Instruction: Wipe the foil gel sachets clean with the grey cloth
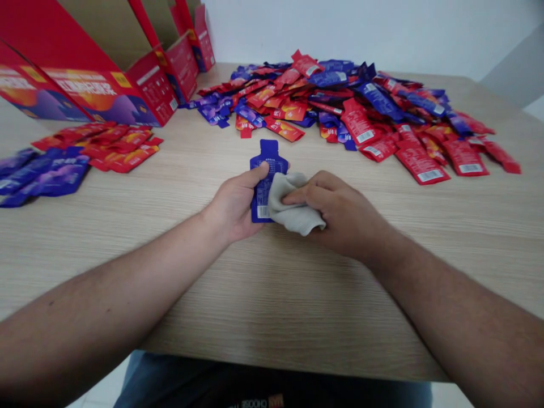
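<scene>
In the head view my left hand is closed around a blue sachet, its thumb on the printed face. The sachet's narrow neck points away from me, and a white barcode shows near its bottom edge. My right hand grips a folded light-grey cloth, which lies against the sachet's right side and covers part of it. Both hands are just above the wooden table, in front of a large mixed pile of red and blue sachets.
Red printed cartons with open tops stand at the back left. Before them lie a stack of red sachets and a stack of blue sachets. The table's front edge is close to my body, and a white wall rises behind.
</scene>
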The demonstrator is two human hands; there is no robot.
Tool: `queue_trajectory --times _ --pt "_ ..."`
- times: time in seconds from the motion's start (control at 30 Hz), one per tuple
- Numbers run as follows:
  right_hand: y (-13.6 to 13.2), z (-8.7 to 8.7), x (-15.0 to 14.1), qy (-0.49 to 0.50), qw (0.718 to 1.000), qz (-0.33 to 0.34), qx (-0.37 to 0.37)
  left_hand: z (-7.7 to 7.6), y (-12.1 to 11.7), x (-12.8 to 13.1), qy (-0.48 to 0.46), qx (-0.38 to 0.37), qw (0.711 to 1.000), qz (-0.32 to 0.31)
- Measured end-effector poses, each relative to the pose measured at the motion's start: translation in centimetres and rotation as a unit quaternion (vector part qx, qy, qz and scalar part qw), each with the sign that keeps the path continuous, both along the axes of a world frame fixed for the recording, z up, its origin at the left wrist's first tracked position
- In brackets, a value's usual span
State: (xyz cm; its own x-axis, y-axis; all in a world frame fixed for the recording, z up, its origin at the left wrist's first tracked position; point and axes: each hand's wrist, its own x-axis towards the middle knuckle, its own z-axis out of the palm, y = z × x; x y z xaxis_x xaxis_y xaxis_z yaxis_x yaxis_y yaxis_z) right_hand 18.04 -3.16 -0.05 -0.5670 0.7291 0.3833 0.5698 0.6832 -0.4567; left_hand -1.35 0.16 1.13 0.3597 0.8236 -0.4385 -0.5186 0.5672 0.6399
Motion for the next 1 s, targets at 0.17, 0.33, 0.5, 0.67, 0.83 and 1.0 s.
queue_trajectory --times 0.17,0.33,0.5,0.67,0.83,1.0 --pt "0.21 -0.24 0.12 0.031 0.999 0.026 0.000 -0.09 0.40 -0.56 -0.024 0.002 0.999 -0.023" --pt "0.12 0.03 0.05 0.031 0.998 -0.049 0.022 0.21 0.79 -0.90 -0.030 0.030 0.999 0.008" --pt "0.07 -0.26 -0.10 0.014 1.000 0.006 -0.020 0.25 0.93 -1.00 -0.025 0.023 0.999 0.003" --pt "0.04 -0.31 -0.28 0.029 0.999 -0.032 0.009 0.17 0.91 -1.06 -0.036 0.036 0.998 0.022" --pt "0.06 -0.54 -0.36 0.023 0.999 0.018 -0.028 0.13 0.83 -1.06 -0.035 0.034 0.999 0.012" --pt "-0.06 -0.47 -0.49 0.029 0.998 -0.058 0.008 0.22 0.84 -0.96 -0.040 0.032 0.998 0.020"
